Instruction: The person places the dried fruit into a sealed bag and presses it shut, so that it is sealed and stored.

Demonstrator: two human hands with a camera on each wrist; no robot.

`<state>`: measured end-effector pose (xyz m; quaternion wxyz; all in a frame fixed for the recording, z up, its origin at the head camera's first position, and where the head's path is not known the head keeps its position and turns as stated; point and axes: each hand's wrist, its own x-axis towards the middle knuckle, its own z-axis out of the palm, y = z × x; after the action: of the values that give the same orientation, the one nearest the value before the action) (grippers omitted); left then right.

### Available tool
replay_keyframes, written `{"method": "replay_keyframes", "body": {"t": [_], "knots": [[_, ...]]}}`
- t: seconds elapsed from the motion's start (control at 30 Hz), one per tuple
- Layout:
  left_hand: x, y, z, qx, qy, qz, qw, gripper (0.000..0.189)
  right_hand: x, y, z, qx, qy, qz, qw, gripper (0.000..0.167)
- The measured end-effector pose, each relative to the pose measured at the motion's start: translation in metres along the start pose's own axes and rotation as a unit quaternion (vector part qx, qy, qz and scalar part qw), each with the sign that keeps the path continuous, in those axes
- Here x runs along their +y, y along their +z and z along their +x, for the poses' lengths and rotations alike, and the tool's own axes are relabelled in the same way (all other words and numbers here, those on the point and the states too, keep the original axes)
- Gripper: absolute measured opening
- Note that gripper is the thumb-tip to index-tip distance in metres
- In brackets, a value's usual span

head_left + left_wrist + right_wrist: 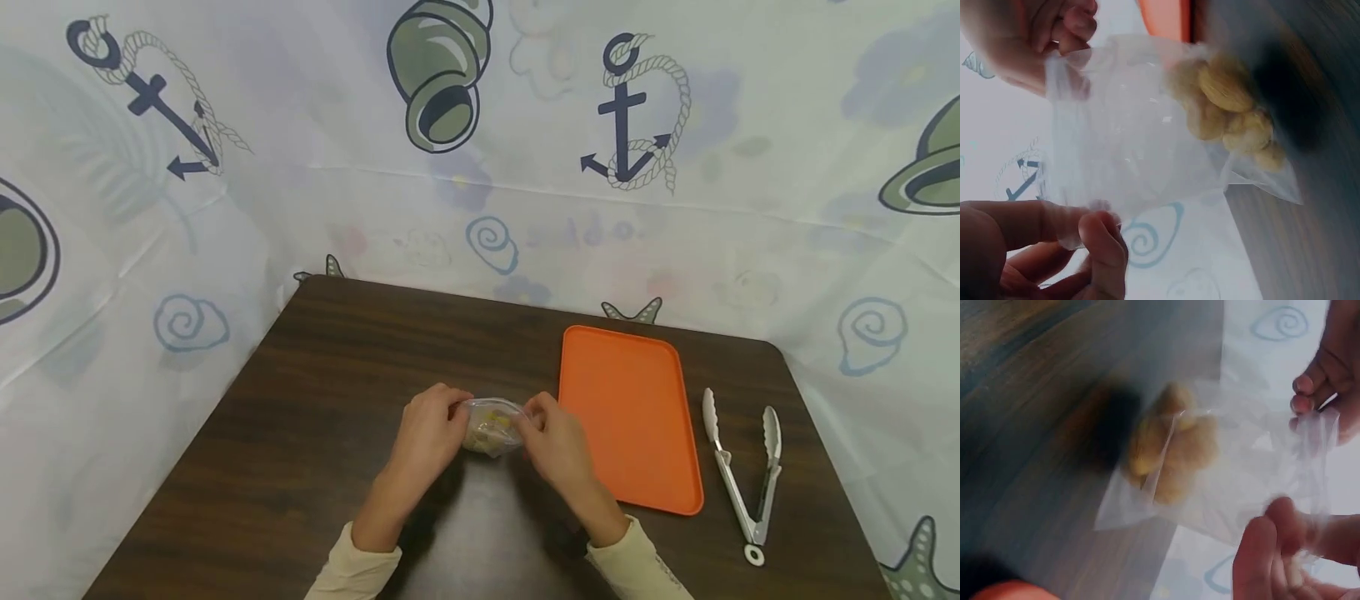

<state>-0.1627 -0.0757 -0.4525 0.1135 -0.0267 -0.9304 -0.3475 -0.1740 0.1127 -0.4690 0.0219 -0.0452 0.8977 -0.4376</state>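
A clear plastic bag (491, 427) hangs between my two hands over the middle of the table. Several yellowish-brown lumpy pieces (1225, 103) lie bunched in its bottom. My left hand (429, 429) pinches one top corner of the bag between thumb and fingers. At the opposite top corner, my right hand (558, 442) pinches the plastic the same way. Between the hands the bag's top edge is stretched out, and in the right wrist view the pieces (1172, 447) look blurred through the film.
An orange tray (630, 417) lies just right of my right hand. Beyond it, metal tongs (750, 487) rest spread on the dark wooden table (300, 400). A patterned cloth (525, 208) hangs behind the table and along its sides.
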Motion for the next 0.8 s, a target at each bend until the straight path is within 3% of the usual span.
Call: {"method": "replay_keyframes", "body": {"t": [0.1, 0.2, 0.3, 0.43, 0.6, 0.8], "knots": [[-0.002, -0.002, 0.000, -0.001, 0.004, 0.007, 1.0000, 0.015, 0.000, -0.010, 0.003, -0.042, 0.023, 0.076, 0.9959, 0.010], [-0.004, -0.004, 0.000, 0.003, 0.007, 0.014, 0.9999, 0.013, -0.001, -0.020, 0.005, -0.063, 0.045, 0.109, 0.9911, 0.009], [-0.005, -0.004, -0.001, 0.005, 0.016, 0.005, 0.9998, 0.012, -0.005, -0.026, 0.005, -0.051, 0.045, 0.093, 0.9934, 0.009], [-0.005, -0.006, -0.003, 0.015, 0.032, -0.009, 0.9993, 0.012, -0.010, -0.028, 0.002, -0.016, 0.004, 0.068, 0.9976, 0.010], [-0.006, -0.011, -0.002, 0.037, 0.039, 0.004, 0.9985, 0.012, -0.015, -0.028, 0.000, 0.008, -0.047, 0.044, 0.9979, 0.008], [-0.005, -0.014, -0.002, 0.021, 0.021, -0.065, 0.9974, 0.013, -0.021, -0.030, -0.003, 0.024, -0.064, -0.005, 0.9976, 0.007]]}}
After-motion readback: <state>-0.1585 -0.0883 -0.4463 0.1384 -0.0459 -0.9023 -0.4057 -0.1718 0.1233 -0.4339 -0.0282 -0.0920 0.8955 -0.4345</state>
